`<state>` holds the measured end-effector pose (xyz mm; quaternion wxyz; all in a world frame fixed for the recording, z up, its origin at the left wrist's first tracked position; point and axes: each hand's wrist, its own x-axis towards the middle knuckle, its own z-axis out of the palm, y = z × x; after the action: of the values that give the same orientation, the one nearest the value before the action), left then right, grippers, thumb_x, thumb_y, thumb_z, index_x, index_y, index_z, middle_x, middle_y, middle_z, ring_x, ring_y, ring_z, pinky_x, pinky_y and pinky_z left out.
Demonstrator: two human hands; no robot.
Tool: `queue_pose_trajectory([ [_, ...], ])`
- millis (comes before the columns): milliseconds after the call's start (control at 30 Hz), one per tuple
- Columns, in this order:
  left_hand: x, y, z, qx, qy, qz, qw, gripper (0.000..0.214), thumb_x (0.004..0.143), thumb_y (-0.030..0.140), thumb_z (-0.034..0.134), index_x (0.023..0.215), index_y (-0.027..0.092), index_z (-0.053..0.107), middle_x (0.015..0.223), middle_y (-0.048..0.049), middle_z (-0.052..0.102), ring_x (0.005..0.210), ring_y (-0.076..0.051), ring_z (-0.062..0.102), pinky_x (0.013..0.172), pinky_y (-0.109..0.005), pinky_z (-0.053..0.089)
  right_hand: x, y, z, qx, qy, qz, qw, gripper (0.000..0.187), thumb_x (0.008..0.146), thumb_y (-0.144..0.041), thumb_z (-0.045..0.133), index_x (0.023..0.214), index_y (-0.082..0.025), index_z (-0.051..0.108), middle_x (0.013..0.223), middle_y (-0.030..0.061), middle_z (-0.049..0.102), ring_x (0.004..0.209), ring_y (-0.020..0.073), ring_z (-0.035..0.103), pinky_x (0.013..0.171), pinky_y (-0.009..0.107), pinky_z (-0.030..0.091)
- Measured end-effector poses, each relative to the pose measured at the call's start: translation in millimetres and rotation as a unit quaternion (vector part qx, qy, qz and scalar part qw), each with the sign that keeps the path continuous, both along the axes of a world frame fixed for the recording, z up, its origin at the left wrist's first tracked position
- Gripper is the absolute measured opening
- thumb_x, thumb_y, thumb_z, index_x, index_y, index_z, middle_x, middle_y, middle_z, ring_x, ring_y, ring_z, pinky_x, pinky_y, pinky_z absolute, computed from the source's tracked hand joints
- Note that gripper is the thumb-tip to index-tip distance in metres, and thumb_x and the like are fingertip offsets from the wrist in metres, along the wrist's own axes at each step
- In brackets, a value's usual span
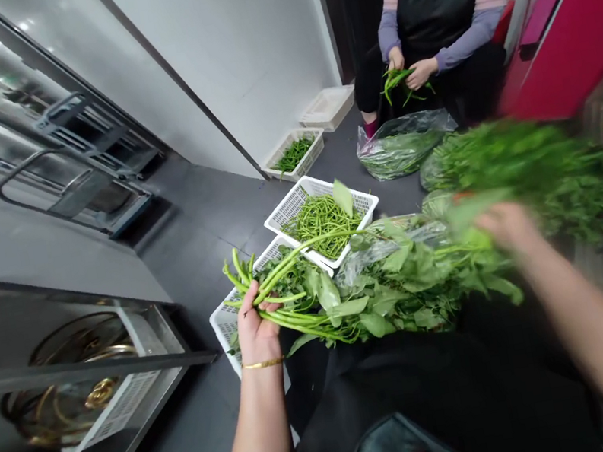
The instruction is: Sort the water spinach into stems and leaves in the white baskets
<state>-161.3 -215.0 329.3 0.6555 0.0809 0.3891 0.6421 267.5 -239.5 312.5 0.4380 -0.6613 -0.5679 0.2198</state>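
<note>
Left hand [257,326] has its grip wrapped around a bunch of green stems [298,323], tips poking out past the fingers. One long stem runs off to the right, passing in front of the stem pieces [317,219] in a white basket [284,209]. There's a big pale leaf [342,198] standing up in there too. Right hand [513,225] is pretty blurry, over by the right end of the leafy greens [393,291], so I honestly can't tell if that grip is closed on anything. Those greens spread between the two hands, right in front of the black apron [422,391]. A second basket [223,335] sits under the left side with more leaves in it. Further right there's a fluffy green heap [534,164], kinda smeared. Across the way a co-worker [442,9] is holding some green pods [396,80] in both hands, with a plastic bag [405,151] of greens on the floor [205,203] just in front.
</note>
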Motion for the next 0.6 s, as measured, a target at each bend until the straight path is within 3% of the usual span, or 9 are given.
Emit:
queue_pose_trajectory([
  [100, 4, 1, -0.2, 0.011, -0.013, -0.015, 1.0, 0.023, 0.082, 0.011, 0.055, 0.063, 0.015, 0.041, 0.047, 0.0076, 0.038, 0.035, -0.002, 0.038, 0.033, -0.01, 0.031, -5, -7, 4.8, -0.049, -0.071, 0.065, 0.994, 0.029, 0.082, -0.044, 0.054, 0.065, -0.021, 0.059, 0.061, 0.0017, 0.062, 0.056, 0.0166, 0.057, 0.053, 0.027, 0.042],
  [200, 11, 3, -2.5, 0.018, -0.025, -0.036, 0.999, 0.024, 0.079, 0.012, 0.06, 0.064, 0.016, 0.041, 0.048, 0.0078, 0.039, 0.036, -0.001, 0.038, 0.034, -0.01, 0.03, -51, -1, 19.1, -0.04, -0.178, 0.144, 0.973, 0.024, 0.084, -0.042, 0.056, 0.075, -0.02, 0.06, 0.066, 0.0023, 0.065, 0.058, 0.0163, 0.057, 0.055, 0.027, 0.042],
  [300, 18, 1, -4.1, 0.015, -0.039, -0.059, 0.997, 0.022, 0.08, 0.011, 0.058, 0.065, 0.015, 0.042, 0.049, 0.0069, 0.041, 0.036, -0.001, 0.038, 0.034, -0.01, 0.031, -107, 18, 30.2, -0.009, -0.292, 0.17, 0.941, 0.026, 0.089, -0.034, 0.05, 0.101, -0.015, 0.061, 0.092, 0.011, 0.068, 0.074, 0.0213, 0.063, 0.063, 0.031, 0.045],
  [400, 22, -4, -4.9, -0.006, -0.049, -0.061, 0.997, 0.02, 0.081, 0.011, 0.054, 0.065, 0.015, 0.043, 0.049, 0.0062, 0.042, 0.035, -0.001, 0.038, 0.033, -0.011, 0.031, -135, 34, 32.6, 0.004, -0.347, 0.176, 0.921, 0.028, 0.092, -0.027, 0.042, 0.097, -0.01, 0.064, 0.091, 0.015, 0.066, 0.072, 0.0222, 0.062, 0.059, 0.031, 0.044],
  [467, 23, -6, -6.8, -0.023, -0.039, -0.042, 0.998, 0.019, 0.081, 0.01, 0.053, 0.065, 0.014, 0.044, 0.048, 0.0063, 0.042, 0.034, -0.001, 0.037, 0.032, -0.011, 0.03, -131, 35, 29.3, 0.037, -0.301, 0.253, 0.919, 0.028, 0.091, -0.027, 0.044, 0.083, -0.011, 0.066, 0.079, 0.0109, 0.065, 0.065, 0.0185, 0.06, 0.058, 0.029, 0.043],
  [533, 25, -7, -10.5, -0.045, -0.015, -0.034, 0.998, 0.018, 0.081, 0.008, 0.052, 0.065, 0.014, 0.046, 0.047, 0.0058, 0.044, 0.032, -0.002, 0.036, 0.031, -0.011, 0.03, -112, 27, 22.7, 0.061, -0.195, 0.338, 0.919, 0.028, 0.088, -0.032, 0.05, 0.073, -0.015, 0.066, 0.068, 0.0058, 0.063, 0.06, 0.0152, 0.057, 0.059, 0.028, 0.044],
  [600, 28, -7, -14.3, -0.06, 0.006, -0.04, 0.997, 0.018, 0.08, 0.008, 0.053, 0.064, 0.014, 0.047, 0.048, 0.005, 0.046, 0.032, -0.002, 0.036, 0.03, -0.012, 0.03, -82, 14, 15.4, 0.051, -0.071, 0.319, 0.944, 0.029, 0.085, -0.037, 0.053, 0.069, -0.018, 0.066, 0.066, 0.0038, 0.064, 0.059, 0.0146, 0.057, 0.06, 0.027, 0.045],
])
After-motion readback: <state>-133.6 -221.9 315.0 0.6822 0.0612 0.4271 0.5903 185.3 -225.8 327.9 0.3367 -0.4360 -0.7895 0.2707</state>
